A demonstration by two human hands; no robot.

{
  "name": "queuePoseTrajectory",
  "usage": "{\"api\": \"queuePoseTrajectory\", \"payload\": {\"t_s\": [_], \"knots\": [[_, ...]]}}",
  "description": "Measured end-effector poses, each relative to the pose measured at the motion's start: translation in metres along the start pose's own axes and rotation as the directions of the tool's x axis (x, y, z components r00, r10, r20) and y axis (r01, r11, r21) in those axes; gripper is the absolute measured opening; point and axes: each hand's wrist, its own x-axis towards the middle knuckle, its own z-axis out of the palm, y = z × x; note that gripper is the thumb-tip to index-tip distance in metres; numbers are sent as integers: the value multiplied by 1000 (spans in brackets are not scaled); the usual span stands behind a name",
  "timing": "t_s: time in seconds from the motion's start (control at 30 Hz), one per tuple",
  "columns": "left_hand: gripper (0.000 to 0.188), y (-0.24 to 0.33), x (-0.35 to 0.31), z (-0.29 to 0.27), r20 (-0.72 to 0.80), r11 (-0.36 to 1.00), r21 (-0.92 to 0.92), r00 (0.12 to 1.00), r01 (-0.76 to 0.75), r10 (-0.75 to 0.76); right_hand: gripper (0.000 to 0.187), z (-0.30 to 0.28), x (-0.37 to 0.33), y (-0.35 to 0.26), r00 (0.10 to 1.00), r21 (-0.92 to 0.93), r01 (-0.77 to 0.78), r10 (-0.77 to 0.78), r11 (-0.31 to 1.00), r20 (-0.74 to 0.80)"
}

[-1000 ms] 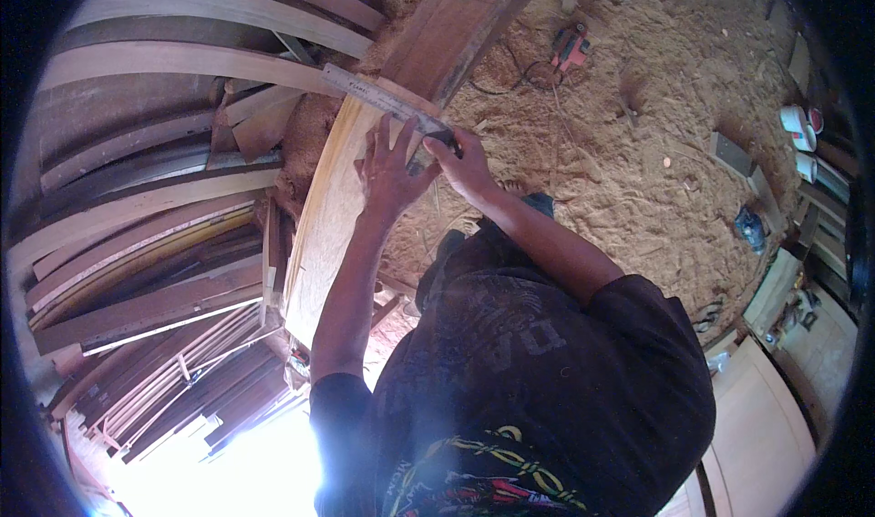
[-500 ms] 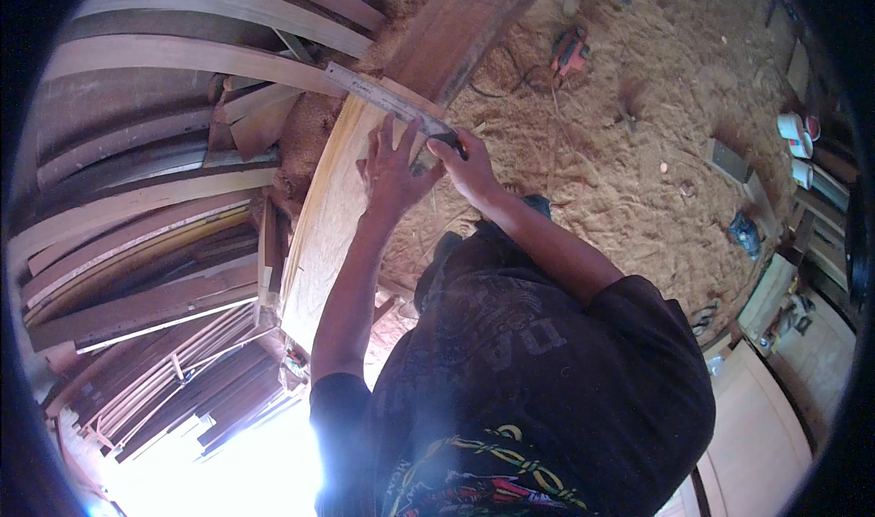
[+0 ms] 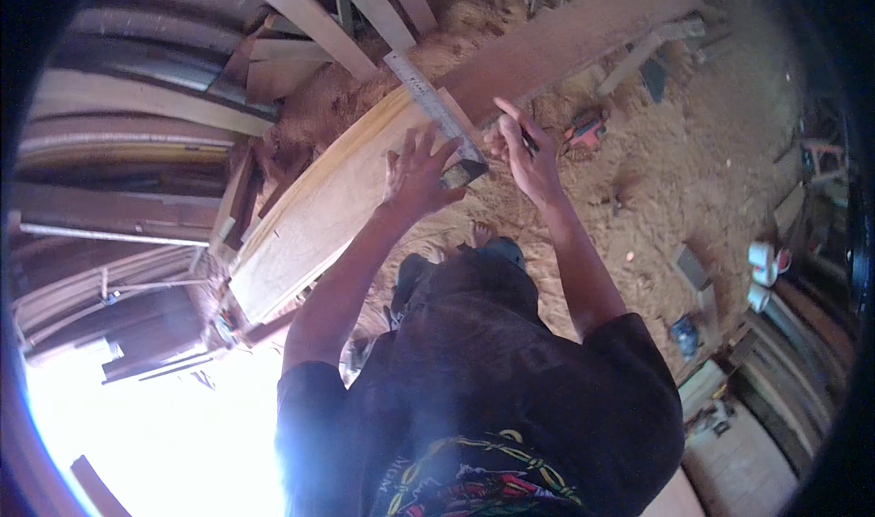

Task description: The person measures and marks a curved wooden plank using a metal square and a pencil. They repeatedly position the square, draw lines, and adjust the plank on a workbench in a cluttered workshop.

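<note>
Spreading its fingers wide, the person's left hand [image 3: 417, 175] rests on the pale board [image 3: 319, 202], close by the metal ruler [image 3: 427, 95]. The ruler lies across the board's far end, its thick handle [image 3: 468, 171] by the right edge. The right hand [image 3: 533, 163], past that edge, pinches a dark pencil [image 3: 530, 141].

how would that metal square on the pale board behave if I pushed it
The metal square would likely be stiff, looking straight-edged and metallic. It might slide, lying across the smooth-looking pale board. Rolling seems unlikely, given its flat, angled shape.
</note>
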Motion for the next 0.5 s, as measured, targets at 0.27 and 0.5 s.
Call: {"api": "queuePoseTrajectory", "payload": {"t_s": [0.27,0.5], "knots": [[92,3,-3,-5,-20,1000,-4,1000,-11,11,37,39,89,-16,974,-360,201,-148,911,170],[92,2,-5,1,-47,1000,-5,999,-14,13,28,27,69,-23,914,-431,360,-219,827,343]]}}
